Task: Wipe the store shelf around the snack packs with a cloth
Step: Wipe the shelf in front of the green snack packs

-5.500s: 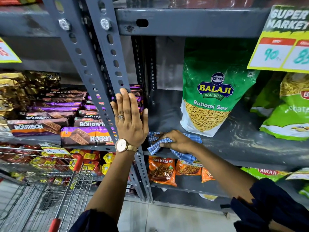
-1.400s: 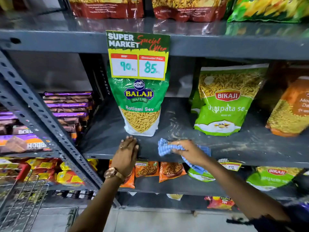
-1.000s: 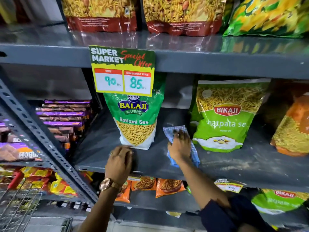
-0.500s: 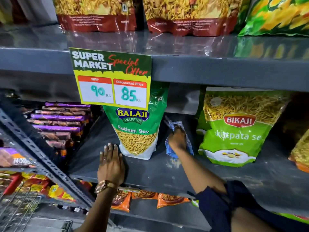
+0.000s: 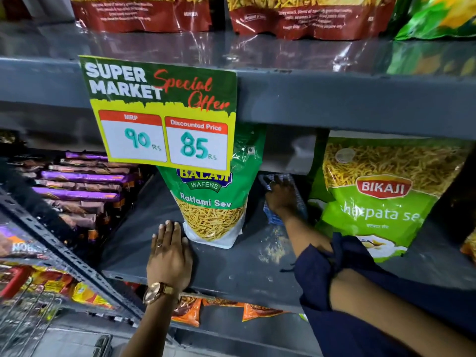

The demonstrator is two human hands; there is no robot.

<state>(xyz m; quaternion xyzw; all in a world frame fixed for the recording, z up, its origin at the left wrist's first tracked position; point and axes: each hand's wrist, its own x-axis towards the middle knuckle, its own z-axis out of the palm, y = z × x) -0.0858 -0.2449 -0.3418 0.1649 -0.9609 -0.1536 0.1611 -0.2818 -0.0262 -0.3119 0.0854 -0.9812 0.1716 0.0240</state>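
Note:
My right hand (image 5: 282, 197) presses a blue checked cloth (image 5: 298, 199) flat on the grey shelf (image 5: 221, 271), deep in the gap between two snack packs. A green Balaji Ratlami Sev pack (image 5: 213, 202) stands upright to its left, and a green Bikaji pack (image 5: 378, 197) to its right. My left hand (image 5: 170, 253) lies flat on the shelf near the front edge, fingers together, touching the lower left corner of the Balaji pack. Yellowish crumbs (image 5: 273, 248) lie on the shelf in front of the cloth.
A yellow and green price sign (image 5: 162, 112) hangs from the shelf above (image 5: 334, 99) and covers the top of the Balaji pack. Purple biscuit packs (image 5: 82, 186) fill the left bay behind a slotted upright (image 5: 64, 251). Orange packs (image 5: 190, 310) lie below. A cart (image 5: 28, 313) stands lower left.
My right hand has pushed the cloth from the front of the shelf deeper between the two packs. My left hand stays on the shelf by the Balaji pack. The view has moved closer.

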